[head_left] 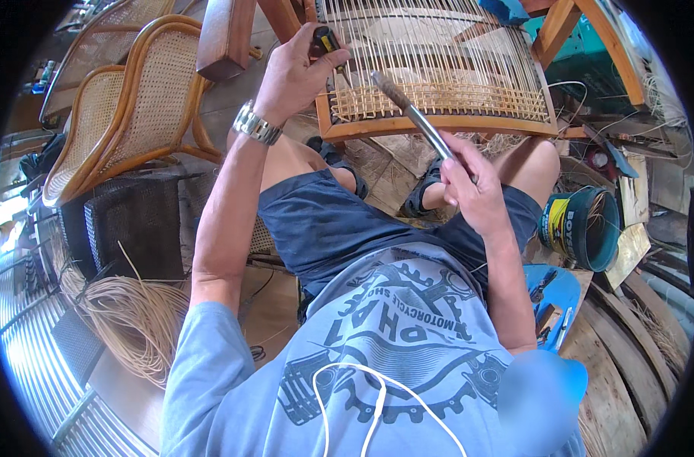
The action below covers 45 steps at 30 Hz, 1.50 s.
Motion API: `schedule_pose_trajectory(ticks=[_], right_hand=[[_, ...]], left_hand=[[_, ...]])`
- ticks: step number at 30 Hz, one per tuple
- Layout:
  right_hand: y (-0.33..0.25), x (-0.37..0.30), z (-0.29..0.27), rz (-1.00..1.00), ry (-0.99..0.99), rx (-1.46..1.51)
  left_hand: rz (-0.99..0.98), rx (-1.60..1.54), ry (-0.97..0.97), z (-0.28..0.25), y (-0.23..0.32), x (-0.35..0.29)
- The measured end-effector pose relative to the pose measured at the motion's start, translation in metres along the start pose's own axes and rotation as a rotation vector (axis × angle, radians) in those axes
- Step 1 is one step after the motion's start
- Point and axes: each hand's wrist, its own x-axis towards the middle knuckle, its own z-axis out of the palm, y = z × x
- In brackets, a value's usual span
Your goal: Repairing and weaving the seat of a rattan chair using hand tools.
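Note:
In front of me is a wooden frame [438, 126] strung with pale cane strands [430, 49]. Along its near edge runs a woven band of cane [446, 99]. My left hand [295, 72], at the frame's near left corner, is closed round the black and yellow handle of a screwdriver [328, 42]. Its thin shank points down at the woven edge. My right hand [472, 183] grips a shiny metal rod [423, 122] with a darker, worn far end. That end hangs over the woven band, close to the screwdriver; whether it touches the cane I cannot tell.
Rattan chairs [145, 99] with woven backs stand at the left, above a coil of cane [134, 320]. To the right are a dark green bucket [590, 228], a blue tray [541, 297] with tools, and wooden boards [606, 373]. A teal crate [590, 68] sits behind the frame.

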Motion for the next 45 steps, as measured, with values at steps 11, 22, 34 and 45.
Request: schedule_pose_trajectory(ticks=[11,22,34,45], right_hand=[[0.009,-0.001,0.052,-0.123,-0.206,-0.330],[0.017,0.000,0.051,-0.238,-0.021,-0.301],[0.012,0.002,0.024,-0.105,0.091,-0.147],[0.001,0.007,0.057,-0.110,-0.289,-0.403]], left_hand=[[0.004,-0.024,0.035,0.007,0.004,-0.013],[0.075,-0.112,0.113,0.008,0.007,-0.018],[0.077,-0.123,0.146,0.005,0.021,-0.015],[0.027,-0.164,0.072,0.011,0.016,-0.025]])
